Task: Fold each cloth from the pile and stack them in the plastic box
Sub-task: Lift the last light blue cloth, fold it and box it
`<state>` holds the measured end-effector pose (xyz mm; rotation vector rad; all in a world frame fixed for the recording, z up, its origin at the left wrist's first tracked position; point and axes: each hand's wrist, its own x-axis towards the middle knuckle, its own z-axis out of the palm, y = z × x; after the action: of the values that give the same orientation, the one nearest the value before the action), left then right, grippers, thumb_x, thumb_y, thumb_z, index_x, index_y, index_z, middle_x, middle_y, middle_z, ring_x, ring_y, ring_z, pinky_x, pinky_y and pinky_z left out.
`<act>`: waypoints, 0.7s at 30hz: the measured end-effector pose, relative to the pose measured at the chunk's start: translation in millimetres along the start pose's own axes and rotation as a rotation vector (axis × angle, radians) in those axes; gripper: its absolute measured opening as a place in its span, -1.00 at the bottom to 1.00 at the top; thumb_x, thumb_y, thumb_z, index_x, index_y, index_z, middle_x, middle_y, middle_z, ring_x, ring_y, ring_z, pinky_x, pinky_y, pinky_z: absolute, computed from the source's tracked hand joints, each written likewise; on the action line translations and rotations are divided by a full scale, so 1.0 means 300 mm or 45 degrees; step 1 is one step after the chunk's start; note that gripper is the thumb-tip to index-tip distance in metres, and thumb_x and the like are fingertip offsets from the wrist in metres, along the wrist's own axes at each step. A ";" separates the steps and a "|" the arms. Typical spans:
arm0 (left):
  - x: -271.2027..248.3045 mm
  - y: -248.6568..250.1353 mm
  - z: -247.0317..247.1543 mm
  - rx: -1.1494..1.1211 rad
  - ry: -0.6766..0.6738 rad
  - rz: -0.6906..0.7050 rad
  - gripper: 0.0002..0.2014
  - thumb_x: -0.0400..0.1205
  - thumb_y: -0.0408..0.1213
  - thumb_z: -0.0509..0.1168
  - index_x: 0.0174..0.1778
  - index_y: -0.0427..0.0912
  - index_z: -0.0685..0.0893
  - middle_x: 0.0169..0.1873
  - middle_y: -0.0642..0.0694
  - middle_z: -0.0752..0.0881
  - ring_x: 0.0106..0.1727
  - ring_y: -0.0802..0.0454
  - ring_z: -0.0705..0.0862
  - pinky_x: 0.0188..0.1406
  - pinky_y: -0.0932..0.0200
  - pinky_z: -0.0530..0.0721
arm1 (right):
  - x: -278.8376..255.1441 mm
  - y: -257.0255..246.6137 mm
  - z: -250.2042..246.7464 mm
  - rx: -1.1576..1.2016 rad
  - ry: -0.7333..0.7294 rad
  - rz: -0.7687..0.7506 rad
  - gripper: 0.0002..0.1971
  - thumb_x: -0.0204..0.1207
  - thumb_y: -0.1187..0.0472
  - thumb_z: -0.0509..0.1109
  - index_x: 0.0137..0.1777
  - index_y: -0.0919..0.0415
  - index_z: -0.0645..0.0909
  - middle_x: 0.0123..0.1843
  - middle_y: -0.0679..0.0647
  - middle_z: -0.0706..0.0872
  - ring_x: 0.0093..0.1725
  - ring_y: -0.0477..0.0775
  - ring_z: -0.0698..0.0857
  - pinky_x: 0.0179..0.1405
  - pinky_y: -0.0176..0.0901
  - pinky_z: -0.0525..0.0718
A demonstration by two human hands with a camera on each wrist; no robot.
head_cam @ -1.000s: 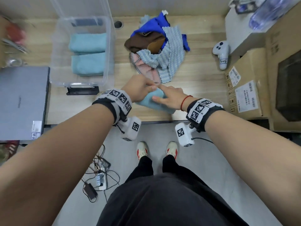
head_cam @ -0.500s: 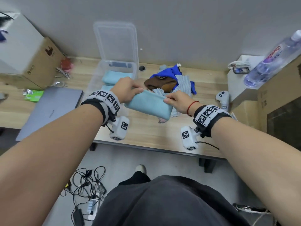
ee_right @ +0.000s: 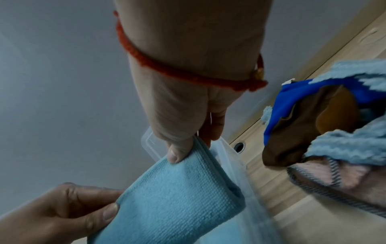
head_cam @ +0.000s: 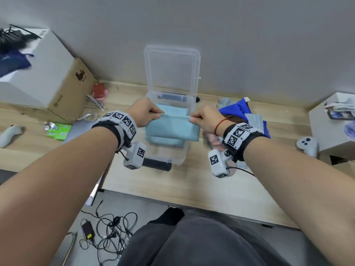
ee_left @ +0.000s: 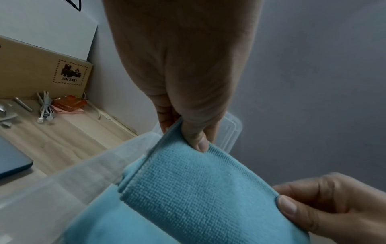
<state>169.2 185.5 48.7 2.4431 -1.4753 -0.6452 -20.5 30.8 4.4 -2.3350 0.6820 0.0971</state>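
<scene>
A folded light-blue cloth (head_cam: 172, 128) hangs over the open clear plastic box (head_cam: 184, 150), held by its top edge. My left hand (head_cam: 151, 114) pinches its left corner between thumb and fingers; in the left wrist view that left hand (ee_left: 194, 132) pinches the cloth (ee_left: 198, 189). My right hand (head_cam: 199, 118) pinches the right corner, seen too as the right hand (ee_right: 185, 147) on the cloth (ee_right: 177, 194). Folded light-blue cloths (head_cam: 172, 110) lie inside the box. The pile of cloths (head_cam: 242, 114), blue, brown, grey and pink, lies right of the box.
The box lid (head_cam: 172, 68) stands up against the wall. A closed laptop (head_cam: 78, 129) and a cardboard box (head_cam: 63, 93) lie to the left, small clutter by the wall. A white controller (head_cam: 307, 145) and a white stand (head_cam: 330, 123) are at right.
Both hands lifted the folded light-blue cloth off the table's front and carried it left and away, over the plastic box. The head view has tilted up toward the wall.
</scene>
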 end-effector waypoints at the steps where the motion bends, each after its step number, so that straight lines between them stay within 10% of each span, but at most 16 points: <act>1: 0.028 -0.044 -0.009 0.018 -0.031 -0.013 -0.76 0.63 -0.30 0.38 0.20 -0.16 0.77 0.14 -0.11 0.78 0.17 0.03 0.69 0.11 0.39 0.44 | 0.051 -0.018 0.018 -0.008 -0.007 0.029 -0.72 0.67 0.14 0.33 0.27 0.22 0.72 0.16 0.06 0.78 0.05 -0.06 0.65 -0.06 -0.31 0.44; 4: 0.103 -0.146 -0.011 0.036 -0.102 -0.007 -0.74 0.61 -0.35 0.39 0.21 -0.14 0.76 0.14 -0.11 0.78 0.19 0.01 0.69 0.09 0.38 0.44 | 0.171 -0.046 0.064 -0.129 -0.038 0.058 -0.72 0.67 0.13 0.31 0.27 0.20 0.73 0.26 0.07 0.76 0.25 0.11 0.68 0.23 -0.15 0.55; 10: 0.238 -0.282 0.085 0.071 -0.306 0.041 -0.72 0.61 -0.40 0.37 0.23 -0.14 0.75 0.14 -0.09 0.78 0.17 -0.03 0.70 0.17 0.24 0.56 | 0.294 -0.007 0.189 -0.539 -0.143 0.127 -0.72 0.65 0.09 0.26 -0.33 0.02 0.48 -0.32 0.01 0.58 -0.07 0.25 0.65 -0.14 -0.07 0.49; 15: 0.291 -0.314 0.166 0.180 -0.507 0.107 -0.93 0.55 -0.53 0.30 -0.19 -0.47 0.55 -0.42 -0.24 0.54 -0.25 -0.24 0.47 -0.27 0.21 0.35 | 0.327 0.029 0.268 -0.851 -0.293 0.152 -0.74 0.60 0.13 0.27 -0.35 0.06 0.50 -0.28 -0.03 0.67 -0.08 0.18 0.62 -0.06 0.01 0.16; 18: 0.309 -0.329 0.204 0.203 -0.541 0.149 -0.94 0.59 -0.52 0.29 -0.16 -0.45 0.54 -0.24 -0.29 0.66 -0.11 -0.24 0.57 -0.16 0.24 0.41 | 0.337 0.038 0.295 -0.956 -0.337 0.159 -0.80 0.56 0.21 0.29 -0.31 0.03 0.52 -0.25 -0.05 0.68 -0.03 0.18 0.60 0.02 0.08 0.22; 21: 0.339 -0.346 0.232 0.245 -0.569 0.171 -0.65 0.61 -0.52 0.28 0.29 -0.23 0.69 0.14 -0.21 0.73 0.20 -0.16 0.66 0.14 0.17 0.57 | 0.359 0.033 0.306 -1.012 -0.310 0.158 -0.83 0.61 0.16 0.28 -0.23 -0.02 0.56 -0.21 -0.05 0.67 0.05 0.15 0.56 0.24 0.19 0.22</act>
<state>258.8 148.1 -80.0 2.4113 -1.9262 -1.1220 77.7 35.5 -98.0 -2.9413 0.7514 0.8261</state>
